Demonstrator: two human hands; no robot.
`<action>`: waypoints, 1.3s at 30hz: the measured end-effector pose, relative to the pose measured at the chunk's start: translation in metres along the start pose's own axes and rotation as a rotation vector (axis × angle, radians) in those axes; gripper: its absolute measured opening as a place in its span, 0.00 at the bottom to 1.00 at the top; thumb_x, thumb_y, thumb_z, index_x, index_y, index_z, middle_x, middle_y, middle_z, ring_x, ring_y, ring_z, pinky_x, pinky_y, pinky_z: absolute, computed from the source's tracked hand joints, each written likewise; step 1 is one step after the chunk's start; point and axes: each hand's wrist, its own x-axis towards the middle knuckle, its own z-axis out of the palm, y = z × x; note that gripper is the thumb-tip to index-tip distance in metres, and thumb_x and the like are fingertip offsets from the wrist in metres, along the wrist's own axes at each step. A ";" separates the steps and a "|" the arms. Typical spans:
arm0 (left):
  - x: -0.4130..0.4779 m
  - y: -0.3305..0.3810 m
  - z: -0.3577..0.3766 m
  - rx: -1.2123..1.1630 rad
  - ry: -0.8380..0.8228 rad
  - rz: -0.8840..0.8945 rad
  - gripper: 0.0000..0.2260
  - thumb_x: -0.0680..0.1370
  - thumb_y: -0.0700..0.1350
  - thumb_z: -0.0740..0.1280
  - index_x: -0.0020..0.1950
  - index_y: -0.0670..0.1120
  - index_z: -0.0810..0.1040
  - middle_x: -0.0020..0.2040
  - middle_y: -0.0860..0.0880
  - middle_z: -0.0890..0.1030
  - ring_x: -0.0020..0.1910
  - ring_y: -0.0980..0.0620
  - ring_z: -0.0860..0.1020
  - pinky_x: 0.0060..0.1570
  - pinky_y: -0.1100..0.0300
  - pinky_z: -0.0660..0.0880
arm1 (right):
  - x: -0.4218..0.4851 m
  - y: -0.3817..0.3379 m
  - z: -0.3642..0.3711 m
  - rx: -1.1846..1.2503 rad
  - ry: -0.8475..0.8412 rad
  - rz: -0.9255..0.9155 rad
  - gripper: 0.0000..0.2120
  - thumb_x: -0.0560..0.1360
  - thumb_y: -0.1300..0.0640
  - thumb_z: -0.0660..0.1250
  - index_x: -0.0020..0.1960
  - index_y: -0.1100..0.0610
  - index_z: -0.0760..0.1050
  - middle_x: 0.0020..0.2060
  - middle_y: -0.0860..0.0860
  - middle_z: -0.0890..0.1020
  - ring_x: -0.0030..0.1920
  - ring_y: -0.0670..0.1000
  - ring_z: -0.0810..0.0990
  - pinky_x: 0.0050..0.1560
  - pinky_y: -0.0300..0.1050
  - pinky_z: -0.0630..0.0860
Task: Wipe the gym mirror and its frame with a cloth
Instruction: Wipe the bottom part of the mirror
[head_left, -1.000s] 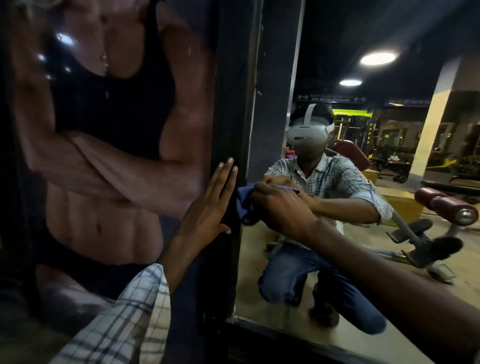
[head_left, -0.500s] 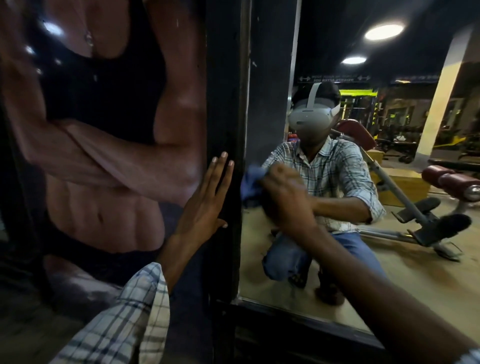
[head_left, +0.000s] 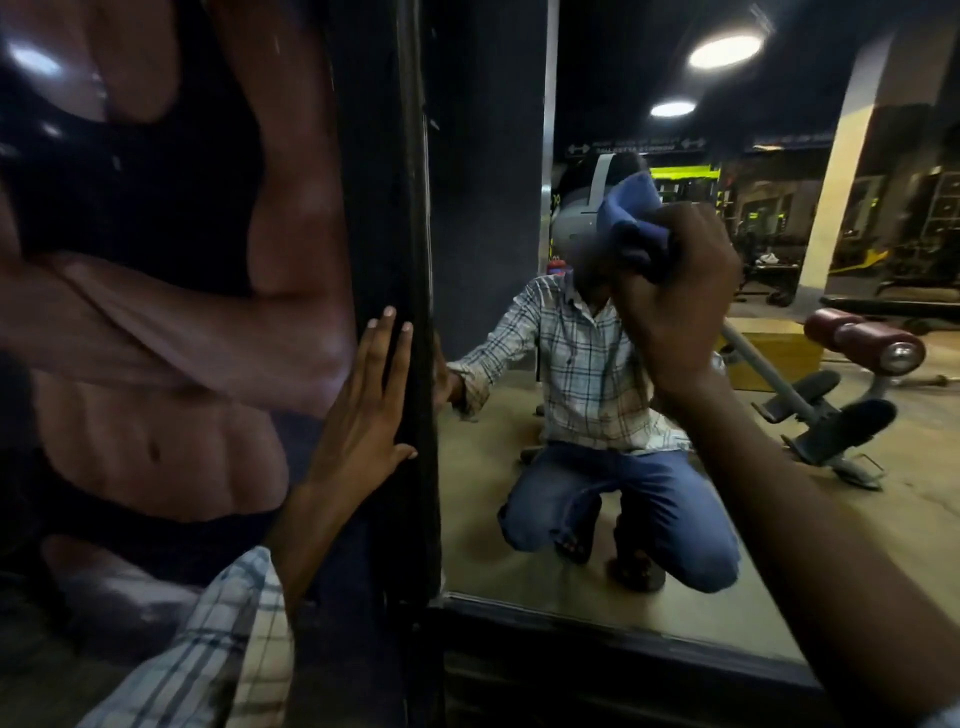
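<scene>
1. The mirror (head_left: 519, 493) fills the space ahead of our right hand, and in it we see a crouching person in a plaid shirt.
2. The poster (head_left: 156, 260) of a torso lies just left of our left hand.
3. The black frame (head_left: 410, 208) stands upright between the two (its bottom rail runs below our right forearm).
4. Our left hand (head_left: 363, 415) rests flat on the frame, fingers straight and together, thumb out.
5. Our right hand (head_left: 675, 306) is clenched around the blue cloth (head_left: 631, 223), bunched at the glass above the knuckles.
</scene>
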 end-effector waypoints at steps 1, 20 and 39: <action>-0.001 0.002 0.000 0.004 -0.005 -0.005 0.71 0.56 0.48 0.88 0.85 0.41 0.42 0.85 0.43 0.39 0.84 0.42 0.42 0.80 0.45 0.55 | -0.012 -0.003 0.006 0.001 -0.015 0.019 0.10 0.72 0.66 0.72 0.52 0.63 0.77 0.46 0.56 0.78 0.45 0.54 0.75 0.45 0.41 0.68; 0.013 0.048 0.012 -0.015 0.065 0.152 0.62 0.60 0.57 0.86 0.85 0.48 0.53 0.85 0.41 0.44 0.84 0.41 0.45 0.79 0.40 0.59 | -0.106 0.007 -0.023 0.024 -0.923 -0.434 0.11 0.70 0.63 0.72 0.52 0.58 0.79 0.50 0.55 0.79 0.47 0.59 0.80 0.41 0.55 0.78; 0.051 0.104 0.006 -0.113 0.112 0.290 0.55 0.68 0.59 0.81 0.85 0.50 0.52 0.85 0.41 0.43 0.84 0.42 0.42 0.79 0.39 0.56 | 0.051 0.054 -0.061 -0.012 0.123 0.067 0.09 0.72 0.63 0.72 0.52 0.61 0.77 0.47 0.55 0.79 0.46 0.49 0.75 0.44 0.48 0.74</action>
